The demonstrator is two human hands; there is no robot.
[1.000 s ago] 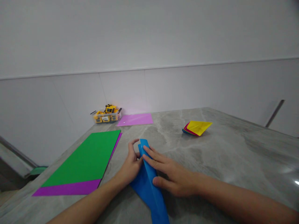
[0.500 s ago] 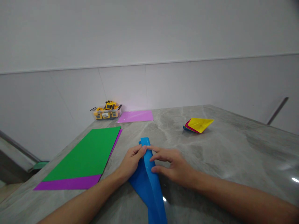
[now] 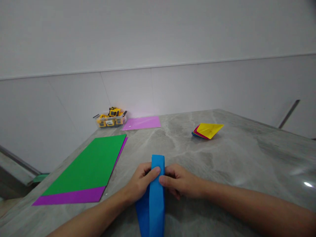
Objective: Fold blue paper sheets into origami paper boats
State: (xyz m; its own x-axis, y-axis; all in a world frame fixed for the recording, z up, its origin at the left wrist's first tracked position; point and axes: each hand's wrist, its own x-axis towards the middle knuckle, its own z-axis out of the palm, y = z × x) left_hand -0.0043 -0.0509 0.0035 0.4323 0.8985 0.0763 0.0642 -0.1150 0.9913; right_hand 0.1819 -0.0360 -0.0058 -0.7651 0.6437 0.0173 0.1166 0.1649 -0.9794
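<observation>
A folded sheet of blue paper runs from the bottom edge of the view up between my two hands. Its upper part is a narrow folded strip, and a darker blue layer shows along its left side. My left hand pinches the strip from the left, thumb on the front face and fingers behind. From the right, my right hand grips the same strip lower down, its thumb on the right edge and its fingers curled behind, partly hidden.
Green paper lies over purple paper on the left of the grey marbled table. Pink paper and a clear box of yellow toy vehicles stand by the wall. Folded yellow, red and blue paper sits back right.
The blue paper has turned more upright, its front strip now wider and flatter. My right hand's spread fingers have closed onto its edge, and both hands are slightly lower.
</observation>
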